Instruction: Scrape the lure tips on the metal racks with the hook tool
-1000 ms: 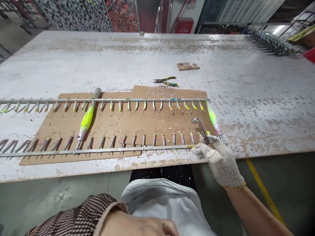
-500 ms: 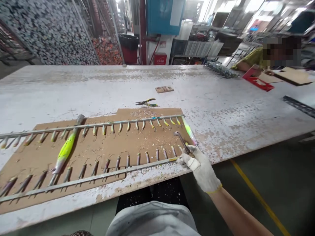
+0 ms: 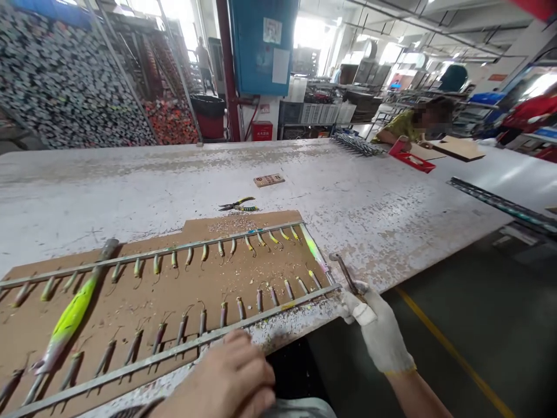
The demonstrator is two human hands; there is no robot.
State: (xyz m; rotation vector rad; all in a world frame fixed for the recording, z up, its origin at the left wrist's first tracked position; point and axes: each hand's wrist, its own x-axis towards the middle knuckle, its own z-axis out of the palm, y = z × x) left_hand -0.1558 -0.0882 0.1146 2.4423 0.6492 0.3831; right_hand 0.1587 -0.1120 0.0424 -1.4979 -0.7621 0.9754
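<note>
My right hand [image 3: 378, 327], in a white knit glove, is closed around a bent metal tool [image 3: 343, 271] at the right end of the near metal rail [image 3: 174, 347]. Small lure bodies [image 3: 241, 307] hang in a row from that rail; a far rail [image 3: 174, 251] carries more. Both rails lie on a brown board [image 3: 143, 296]. My bare left hand [image 3: 226, 380] rests at the table's front edge against the near rail, fingers curled, with nothing visible in it. A bright yellow-green lure [image 3: 69, 316] lies across the rails at left.
Pliers [image 3: 238, 205] and a small wooden block [image 3: 268, 180] lie on the worn white table [image 3: 391, 209] beyond the board. Another person sits at the far right by a red tray [image 3: 412, 161]. Racks of lures stand behind the table. A dark rail [image 3: 500, 203] lies at right.
The view has swung up and to the right. My left hand has come up to the near rail at the table edge. My right hand still grips the bent tool at the rail's end.
</note>
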